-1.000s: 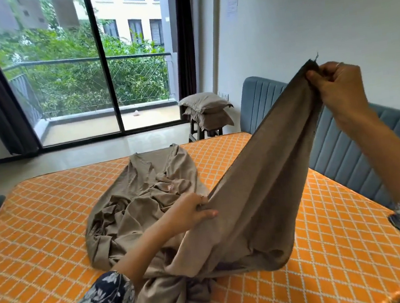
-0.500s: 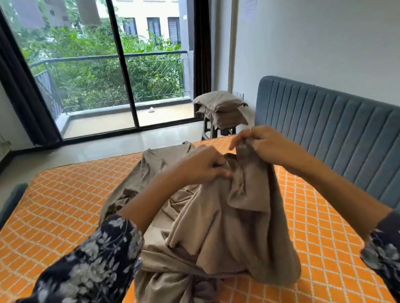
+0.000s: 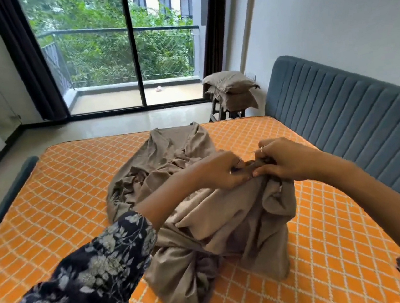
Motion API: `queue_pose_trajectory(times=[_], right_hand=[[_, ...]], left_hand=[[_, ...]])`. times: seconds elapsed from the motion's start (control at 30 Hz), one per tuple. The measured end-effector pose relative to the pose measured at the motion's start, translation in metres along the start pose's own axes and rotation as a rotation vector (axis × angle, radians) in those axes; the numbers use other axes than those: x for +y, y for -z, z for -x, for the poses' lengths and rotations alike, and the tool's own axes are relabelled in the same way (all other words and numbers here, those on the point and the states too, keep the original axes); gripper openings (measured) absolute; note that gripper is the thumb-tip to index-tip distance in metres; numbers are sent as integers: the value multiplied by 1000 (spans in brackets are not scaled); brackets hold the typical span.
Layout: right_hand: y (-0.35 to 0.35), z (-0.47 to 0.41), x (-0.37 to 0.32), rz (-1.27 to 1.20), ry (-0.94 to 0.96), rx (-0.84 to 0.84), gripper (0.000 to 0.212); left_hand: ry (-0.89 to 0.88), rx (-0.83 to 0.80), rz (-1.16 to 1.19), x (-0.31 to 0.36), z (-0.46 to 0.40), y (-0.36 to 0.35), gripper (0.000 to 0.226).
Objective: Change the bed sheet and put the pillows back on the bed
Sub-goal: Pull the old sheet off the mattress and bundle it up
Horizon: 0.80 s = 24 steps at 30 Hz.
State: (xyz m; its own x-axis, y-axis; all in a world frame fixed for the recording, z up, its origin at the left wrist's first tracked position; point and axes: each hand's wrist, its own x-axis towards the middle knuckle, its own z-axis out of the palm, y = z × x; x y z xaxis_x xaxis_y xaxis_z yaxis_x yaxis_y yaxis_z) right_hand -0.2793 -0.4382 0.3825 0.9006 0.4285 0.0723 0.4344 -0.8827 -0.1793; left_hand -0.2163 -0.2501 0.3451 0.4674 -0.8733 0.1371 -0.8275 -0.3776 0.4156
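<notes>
Left hand [image 3: 221, 171] and right hand [image 3: 282, 160] meet fingertip to fingertip, both pinching.

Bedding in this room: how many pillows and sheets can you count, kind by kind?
Pillows, stacked on the stool beside the headboard: 2
Sheet, bunched on the mattress, pinched by left hand and right hand: 1
Total: 3

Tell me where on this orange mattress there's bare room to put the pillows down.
The orange diamond-patterned mattress lies bare left of the crumpled taupe bed sheet, out to its left edge, and on the right strip beside the blue ribbed headboard. The middle is crowded: the left hand and right hand grip the sheet there.
</notes>
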Motion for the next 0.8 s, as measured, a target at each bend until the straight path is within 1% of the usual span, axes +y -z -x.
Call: queue_pose_trajectory(times=[0.1,0.17,0.27,0.33,0.37,0.4,0.43,0.47,0.5,0.53,0.57,0.6,0.63,0.67,0.7,0.73,0.77,0.8], right_hand=[[7,20,10,15,-55,13,28],[13,38,19,9,-81,46,29],[23,69,30,19,-174,75,32],[28,90,36,33,-222,108,33],[31,100,40,35,-241,124,31],[32,109,45,43,-263,137,30],[33,118,49,55,-288,149,33],[33,127,54,64,-319,163,38],[32,136,59,68,-346,193,40],[31,144,63,62,-376,230,38],[31,152,65,52,-398,260,32],[29,157,67,38,-420,278,28],[27,160,69,29,-430,275,27],[23,160,71,27,-423,256,31],[20,156,71,47,-400,235,40],[17,152,70,82,-374,224,46],[13,146,69,108,-351,228,47],[11,140,70,134,-347,242,42]], left_hand=[[-5,-116,53,-8,0,-42,43],[39,-164,75,-14,-4,-72,46],[154,-307,6,-33,-5,-104,41],[188,-351,-52,-49,-2,-118,36],[192,-330,-76,-51,2,-121,35],[174,-263,-63,-54,5,-124,36],[125,-155,-44,-52,10,-123,38],[39,-25,-17,-48,17,-121,38],[-98,119,5,-38,28,-116,31],[-243,232,11,-22,41,-110,21],[-366,290,5,-3,56,-104,13],[-451,307,15,18,73,-102,10],[-477,257,90,35,86,-103,11],[-430,120,218,45,96,-109,14],[-330,-58,366,46,102,-122,16],[-194,-268,457,41,105,-136,19],[-82,-445,454,32,106,-156,23],[26,-598,371,17,107,-178,26]])
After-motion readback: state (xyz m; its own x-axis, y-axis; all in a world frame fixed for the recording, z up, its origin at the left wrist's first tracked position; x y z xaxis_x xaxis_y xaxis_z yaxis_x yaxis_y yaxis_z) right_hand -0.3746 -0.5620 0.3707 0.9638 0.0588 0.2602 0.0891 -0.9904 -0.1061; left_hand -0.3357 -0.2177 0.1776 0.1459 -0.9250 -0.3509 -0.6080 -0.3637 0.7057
